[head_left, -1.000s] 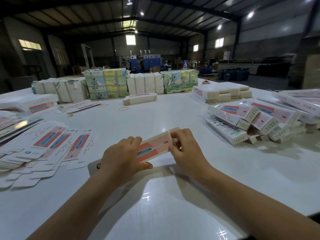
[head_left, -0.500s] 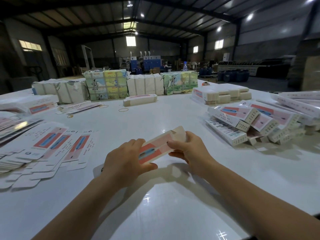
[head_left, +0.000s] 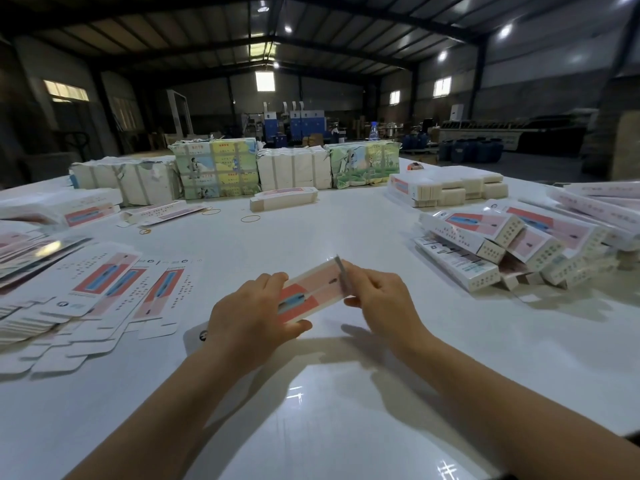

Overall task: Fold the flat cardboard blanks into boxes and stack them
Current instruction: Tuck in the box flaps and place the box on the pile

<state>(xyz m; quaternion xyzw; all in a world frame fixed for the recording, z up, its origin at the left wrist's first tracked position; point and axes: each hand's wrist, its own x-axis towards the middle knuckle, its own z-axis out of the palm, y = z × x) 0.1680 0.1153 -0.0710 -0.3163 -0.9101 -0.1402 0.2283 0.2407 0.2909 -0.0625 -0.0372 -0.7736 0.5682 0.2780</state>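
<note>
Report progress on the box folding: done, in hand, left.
Done: a pile of folded boxes lies at right. In hand: left hand grips one box while right hand closes its end flap. Left: flat blanks fanned at left.

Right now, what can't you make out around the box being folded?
Head view:
- Box: near end hidden under left hand.
- End flap: motion-blurred; tucked or not, unclear. Right hand covers that corner.
- Folded boxes pile: cut off by right edge.
- Print on flat blanks: too small.
</note>
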